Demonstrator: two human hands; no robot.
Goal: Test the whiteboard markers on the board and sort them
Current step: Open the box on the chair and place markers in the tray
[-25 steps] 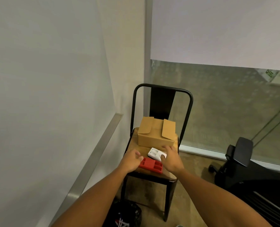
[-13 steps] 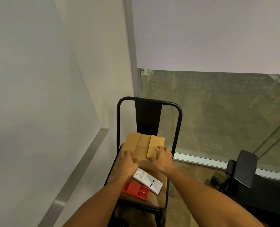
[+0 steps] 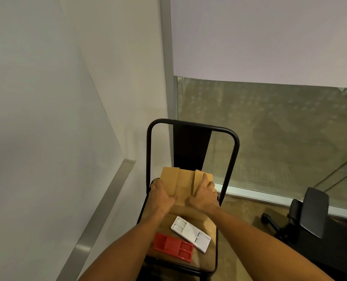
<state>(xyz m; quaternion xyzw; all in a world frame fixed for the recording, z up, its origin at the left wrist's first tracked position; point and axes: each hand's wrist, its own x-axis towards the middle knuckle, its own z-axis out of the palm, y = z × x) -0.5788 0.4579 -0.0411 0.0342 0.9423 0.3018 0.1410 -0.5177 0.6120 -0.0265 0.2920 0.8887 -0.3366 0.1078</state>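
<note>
Left hand point(image 3: 162, 196) and right hand point(image 3: 204, 194), both spread flat, part the flaps of the box point(image 3: 183, 184) at the chair's point(image 3: 207, 258) back edge. No markers visible. Red tray point(image 3: 173, 247) and white tray point(image 3: 191, 233) lie empty near the front edge. Testing and sorting not begun.

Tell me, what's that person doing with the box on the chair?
A person has both hands on a cardboard box at the back of a chair seat. The left hand lies on the left flap and the right hand on the right flap, as if parting them. In front of the box lie a white tray and a red tray, both empty. No markers show yet. The whiteboard is on the left.
</note>
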